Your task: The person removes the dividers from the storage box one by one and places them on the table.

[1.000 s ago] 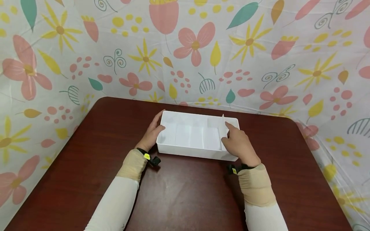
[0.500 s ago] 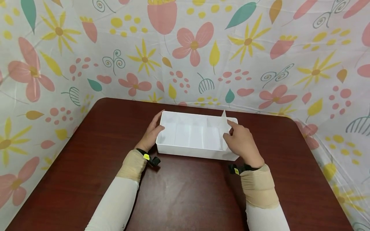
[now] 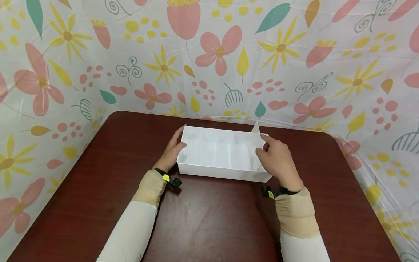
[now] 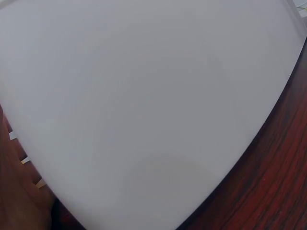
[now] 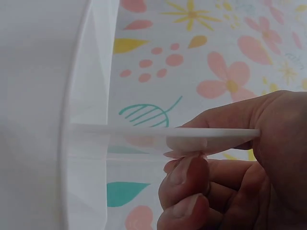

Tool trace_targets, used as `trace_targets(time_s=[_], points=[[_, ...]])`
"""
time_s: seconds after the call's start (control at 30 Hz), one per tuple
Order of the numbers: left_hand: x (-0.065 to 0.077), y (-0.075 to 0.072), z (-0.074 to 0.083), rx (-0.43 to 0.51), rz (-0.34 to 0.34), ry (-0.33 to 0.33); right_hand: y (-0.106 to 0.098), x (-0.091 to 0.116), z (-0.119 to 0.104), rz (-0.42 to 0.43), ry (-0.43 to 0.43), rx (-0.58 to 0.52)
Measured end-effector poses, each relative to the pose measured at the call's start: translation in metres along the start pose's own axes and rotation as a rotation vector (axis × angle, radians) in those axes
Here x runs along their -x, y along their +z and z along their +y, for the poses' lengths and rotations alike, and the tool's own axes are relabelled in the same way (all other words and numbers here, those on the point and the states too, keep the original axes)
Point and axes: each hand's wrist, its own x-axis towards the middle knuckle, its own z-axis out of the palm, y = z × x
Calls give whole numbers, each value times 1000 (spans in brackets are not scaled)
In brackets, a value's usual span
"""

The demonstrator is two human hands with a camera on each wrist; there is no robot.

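Observation:
A white plastic box (image 3: pixel 222 174) with inner compartments stands on the table. My left hand (image 3: pixel 170 151) grips its left end, the thumb over the rim and the fingers along the outer side. In the left wrist view the box wall (image 4: pixel 153 105) fills most of the frame. At the right end, my right hand (image 3: pixel 277 157) pinches a thin translucent white divider (image 3: pixel 256 140). That divider slants, its far corner jutting above the box rim. Seen edge-on in the right wrist view, the divider (image 5: pixel 216 132) lies between the thumb and fingers (image 5: pixel 184 175), its other end still at the box.
The dark red-brown wooden table (image 3: pixel 209 218) extends around the box on all sides. Behind it and at both sides hangs a white curtain (image 3: pixel 203 54) printed with flowers and leaves. Black wrist cameras (image 3: pixel 173 182) are strapped to both wrists.
My right hand has moved slightly to the right, and its hold on the divider has tilted it so that its far corner stands higher. The left hand and the box have stayed nearly still.

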Motion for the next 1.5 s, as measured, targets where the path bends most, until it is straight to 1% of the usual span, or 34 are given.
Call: trace_targets(time_s=[0.3,0.43,0.57,0.7,0.8,0.93,1.0,1.1,1.2,1.3,1.37,1.5], points=[[-1,0,1,12,-5,25,-9,2,0,17,-3,0],[0,0,2,13,-2,6,-16,4,3,40,18,-19],[0,0,2,15,3,-19,-27,6,10,67,58,-56],[0,0,2,41,-1,-50,-40,9,21,94,106,-76],[0,-1,1,35,-3,-42,-50,11,31,111,150,-91],[-1,-1,0,-11,5,-10,-58,12,45,134,205,-93],[-1,-2,1,-22,7,-14,-61,12,53,136,234,-88],[-1,-2,1,-25,17,-29,-61,12,63,106,270,-80],[-1,-1,2,-5,27,-53,-58,12,73,42,296,-87],[-1,-1,1,11,38,-65,-51,10,82,-28,306,-98],[-1,-1,0,21,41,-61,-46,8,88,-67,313,-107],[-3,-1,-2,47,41,-64,-36,5,98,-109,336,-119]])
